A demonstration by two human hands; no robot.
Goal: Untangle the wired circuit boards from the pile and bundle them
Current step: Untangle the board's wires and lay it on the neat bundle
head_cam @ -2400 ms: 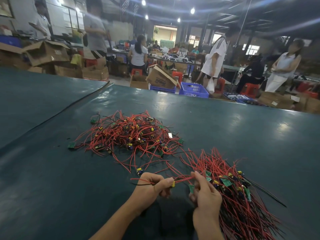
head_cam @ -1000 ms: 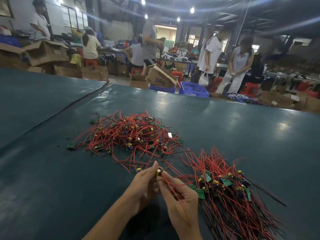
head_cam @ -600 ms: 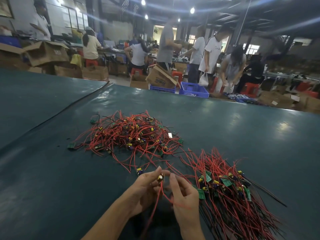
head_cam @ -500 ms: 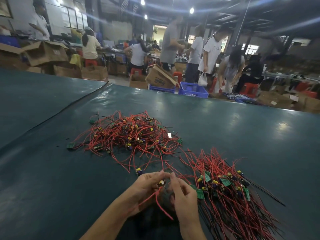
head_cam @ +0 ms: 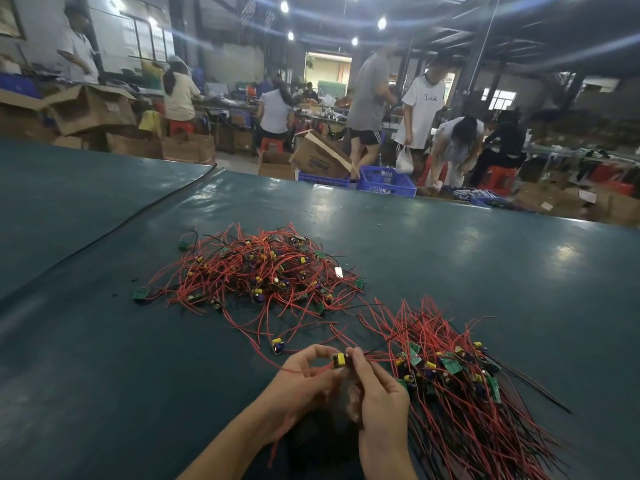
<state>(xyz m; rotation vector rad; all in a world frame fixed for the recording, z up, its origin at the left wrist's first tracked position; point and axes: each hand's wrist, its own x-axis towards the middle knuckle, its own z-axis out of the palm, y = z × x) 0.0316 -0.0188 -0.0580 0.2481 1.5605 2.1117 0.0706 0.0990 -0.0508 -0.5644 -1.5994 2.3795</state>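
Head view: a person's two bare hands meet low in the middle, over a dark green worktop (head_cam: 485,258). The left hand (head_cam: 304,375) and right hand (head_cam: 377,393) both pinch, with curled fingertips, one small wired circuit board with a yellow part (head_cam: 339,360). It is held just above the worktop between them. Its red wires trail back toward the person, past the left hand.

Beyond the hands and to the left lies the tangled pile of red-wired circuit boards (head_cam: 256,275), well apart from the held board. Just beside the right hand, on its right, lies the straightened bundle of red and black wired boards (head_cam: 457,393). Its boards sit at the far end and its wires run toward the near right corner.

The right hand is nearer the bundle, so the held board likely goes rightward, with its wires turned along that same line.
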